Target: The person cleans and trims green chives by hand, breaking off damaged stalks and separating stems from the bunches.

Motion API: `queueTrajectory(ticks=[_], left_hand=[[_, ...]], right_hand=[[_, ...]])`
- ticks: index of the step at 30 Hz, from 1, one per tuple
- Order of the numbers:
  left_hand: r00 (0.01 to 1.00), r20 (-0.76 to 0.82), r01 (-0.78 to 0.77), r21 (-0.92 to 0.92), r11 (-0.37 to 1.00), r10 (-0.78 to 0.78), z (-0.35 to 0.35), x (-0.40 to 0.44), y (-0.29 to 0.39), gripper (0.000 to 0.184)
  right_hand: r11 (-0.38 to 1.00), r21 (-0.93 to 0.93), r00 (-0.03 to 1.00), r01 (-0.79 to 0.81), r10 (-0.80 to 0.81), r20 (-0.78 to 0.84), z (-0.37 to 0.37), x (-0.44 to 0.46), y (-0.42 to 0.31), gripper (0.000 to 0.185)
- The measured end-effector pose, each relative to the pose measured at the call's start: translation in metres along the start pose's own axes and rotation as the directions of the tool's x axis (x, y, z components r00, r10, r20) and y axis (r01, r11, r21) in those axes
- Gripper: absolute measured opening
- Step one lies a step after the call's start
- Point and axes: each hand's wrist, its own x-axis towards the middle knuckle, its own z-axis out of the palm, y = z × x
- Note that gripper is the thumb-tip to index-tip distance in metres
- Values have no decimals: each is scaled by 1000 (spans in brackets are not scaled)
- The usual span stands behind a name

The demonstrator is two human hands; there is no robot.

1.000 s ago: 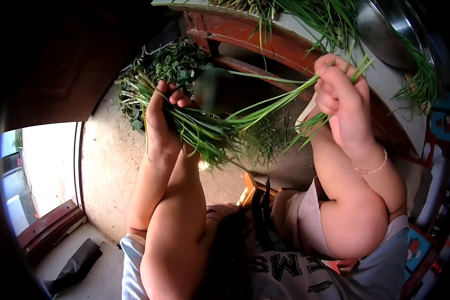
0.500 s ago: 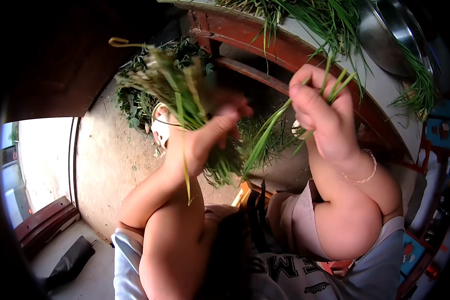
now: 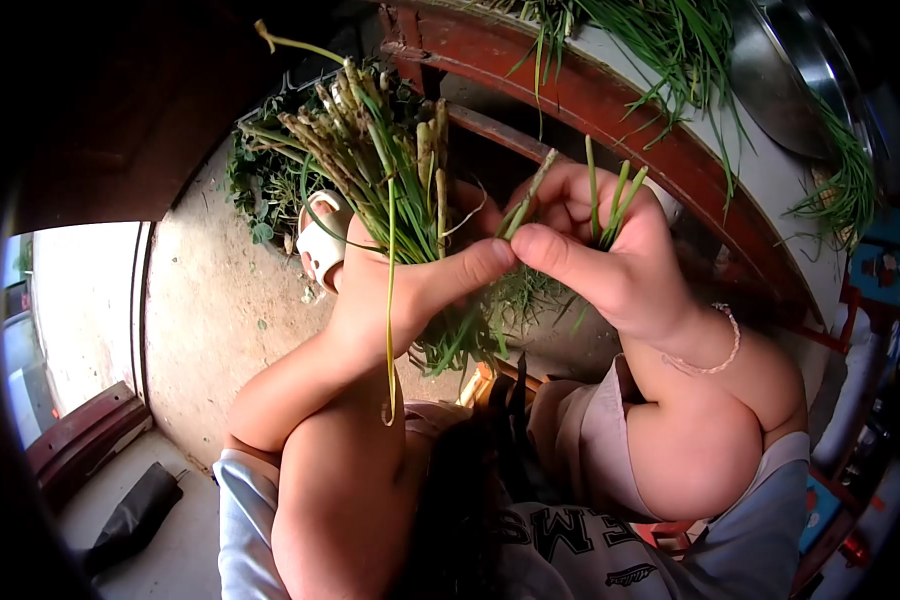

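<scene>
My left hand (image 3: 420, 280) is closed round a thick bunch of green stalks (image 3: 370, 160), pale stem ends upward and leaves hanging below. One yellow strand droops from the bunch. My right hand (image 3: 595, 240) holds a few thin green stalks (image 3: 615, 205) between its fingers and pinches one stem (image 3: 533, 192) between thumb and forefinger. Both thumb tips meet at the lower end of that stem.
More green stalks (image 3: 670, 50) lie on the table (image 3: 715, 135) at the upper right, beside a metal bowl (image 3: 785, 80). Leafy greens (image 3: 255, 190) lie on the floor (image 3: 210, 330), near a white shoe (image 3: 322, 245). A dark object (image 3: 135, 515) rests at lower left.
My left hand has turned the bunch so its stem ends point up. My right hand has moved left and down, and the two thumbs have come together.
</scene>
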Motion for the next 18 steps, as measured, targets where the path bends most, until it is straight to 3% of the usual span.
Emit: queueTrajectory(ticks=[2,6,12,14,15,18], left_hand=[[1000,-6,-21,-7,1000,21,0,1,-2,21],[991,-23,-127,42,991,128,2,0,-4,23],[999,52,-2,-66,998,6,-1,-2,1,24],[998,67,-6,-59,998,10,0,-4,4,25],[997,77,-15,-77,997,21,1,-5,5,26],[990,143,-3,-64,998,12,-2,-5,8,26]], right_hand=[[995,97,999,-7,12,-51,4,-1,-1,6],[996,94,1000,-13,14,-9,1,0,-1,6],[1000,-21,998,12,-10,68,-7,3,-10,14],[996,50,991,78,-83,102,-6,5,-2,18],[997,81,991,-7,-4,133,-7,5,-3,17],[974,227,979,8,-54,199,-6,6,-1,13]])
